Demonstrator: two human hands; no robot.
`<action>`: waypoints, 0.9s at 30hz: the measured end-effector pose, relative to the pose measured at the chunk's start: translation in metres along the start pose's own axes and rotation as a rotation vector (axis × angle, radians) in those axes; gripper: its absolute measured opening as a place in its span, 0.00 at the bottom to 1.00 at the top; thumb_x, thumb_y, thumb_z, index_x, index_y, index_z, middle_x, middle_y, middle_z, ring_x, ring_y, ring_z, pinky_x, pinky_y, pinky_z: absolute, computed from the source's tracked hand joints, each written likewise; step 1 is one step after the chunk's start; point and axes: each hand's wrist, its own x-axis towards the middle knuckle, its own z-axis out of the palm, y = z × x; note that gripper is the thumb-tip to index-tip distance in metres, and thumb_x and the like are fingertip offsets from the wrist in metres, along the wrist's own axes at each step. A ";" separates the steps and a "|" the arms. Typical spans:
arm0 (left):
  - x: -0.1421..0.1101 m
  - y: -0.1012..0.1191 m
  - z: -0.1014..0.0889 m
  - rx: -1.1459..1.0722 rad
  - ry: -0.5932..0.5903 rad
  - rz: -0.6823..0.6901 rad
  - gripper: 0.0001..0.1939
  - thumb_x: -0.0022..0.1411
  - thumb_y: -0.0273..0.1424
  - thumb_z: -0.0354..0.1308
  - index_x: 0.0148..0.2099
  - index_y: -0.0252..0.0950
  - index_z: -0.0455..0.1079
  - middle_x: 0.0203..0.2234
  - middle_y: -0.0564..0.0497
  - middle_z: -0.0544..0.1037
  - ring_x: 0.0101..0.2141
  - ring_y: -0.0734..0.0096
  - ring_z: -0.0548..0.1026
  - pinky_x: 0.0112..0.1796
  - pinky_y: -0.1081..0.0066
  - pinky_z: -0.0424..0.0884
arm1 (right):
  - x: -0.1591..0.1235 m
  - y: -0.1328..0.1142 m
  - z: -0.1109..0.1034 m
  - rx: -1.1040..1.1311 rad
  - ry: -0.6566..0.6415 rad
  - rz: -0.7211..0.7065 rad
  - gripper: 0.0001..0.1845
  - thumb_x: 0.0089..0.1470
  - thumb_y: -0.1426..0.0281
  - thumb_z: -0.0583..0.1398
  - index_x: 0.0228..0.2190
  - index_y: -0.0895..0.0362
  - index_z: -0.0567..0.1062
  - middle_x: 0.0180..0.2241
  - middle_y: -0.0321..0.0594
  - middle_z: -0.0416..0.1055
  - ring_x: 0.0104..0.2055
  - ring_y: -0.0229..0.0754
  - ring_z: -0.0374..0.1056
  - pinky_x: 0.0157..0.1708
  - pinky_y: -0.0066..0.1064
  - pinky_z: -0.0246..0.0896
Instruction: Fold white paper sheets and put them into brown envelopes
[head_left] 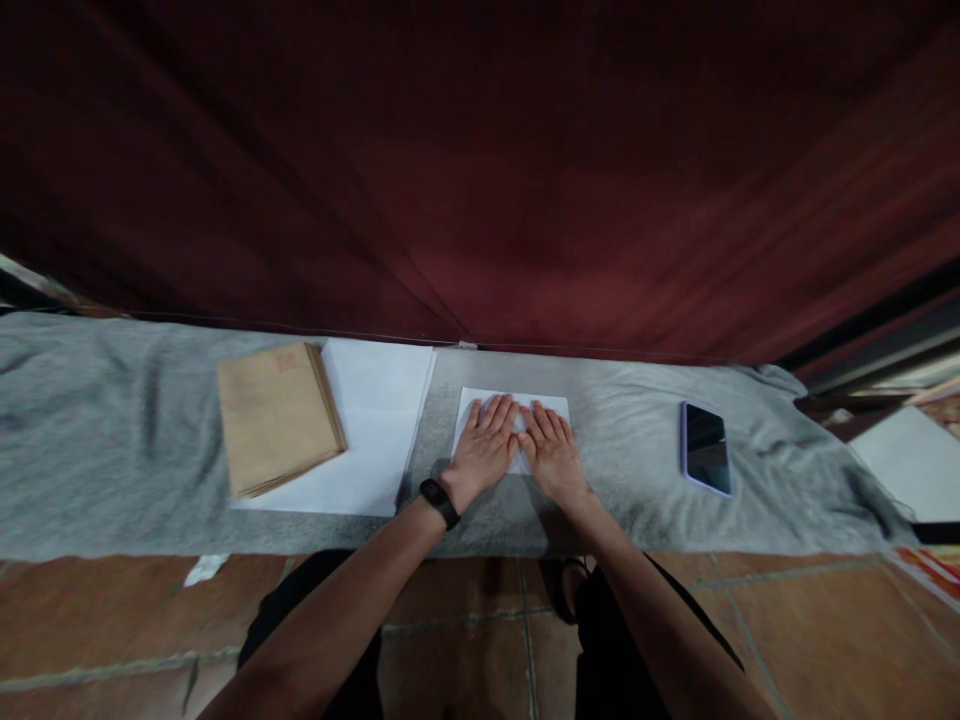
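Observation:
Both palms press down on a small white sheet of paper (pixel 516 462), which looks folded and lies on the grey cloth. My left hand (pixel 486 440) is flat with its fingers spread over the paper's left half; a black band is on that wrist. Over the right half lies my right hand (pixel 553 450), also flat, fingers stretched out. The two thumbs meet near the middle of the sheet. Much of the paper is hidden under the hands.
Left of my hands is a stack of larger white paper (pixel 382 410), partly under a pile of brown envelopes (pixel 277 415). A phone (pixel 706 448) rests to the right on the grey cloth (pixel 630 400). A dark red curtain (pixel 480 200) hangs behind; below is a tiled floor (pixel 465 660).

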 end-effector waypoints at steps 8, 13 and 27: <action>-0.004 -0.008 0.001 0.016 0.019 -0.010 0.29 0.75 0.41 0.40 0.72 0.37 0.54 0.70 0.45 0.56 0.70 0.56 0.52 0.68 0.48 0.44 | -0.001 0.016 0.000 -0.063 -0.005 0.039 0.29 0.71 0.60 0.45 0.68 0.56 0.59 0.70 0.46 0.52 0.70 0.52 0.51 0.67 0.47 0.45; -0.008 -0.014 -0.004 0.027 0.013 -0.025 0.29 0.74 0.43 0.41 0.71 0.39 0.55 0.70 0.47 0.56 0.70 0.57 0.52 0.68 0.49 0.45 | -0.002 0.026 -0.003 -0.084 -0.016 0.060 0.30 0.71 0.59 0.46 0.68 0.57 0.58 0.70 0.48 0.52 0.71 0.53 0.50 0.67 0.48 0.44; -0.012 -0.019 0.000 0.039 -0.001 -0.077 0.30 0.74 0.45 0.39 0.73 0.40 0.52 0.71 0.45 0.54 0.70 0.57 0.49 0.68 0.44 0.42 | -0.011 0.054 -0.010 -0.148 0.047 0.165 0.30 0.70 0.61 0.45 0.65 0.64 0.62 0.69 0.53 0.54 0.70 0.56 0.50 0.67 0.51 0.44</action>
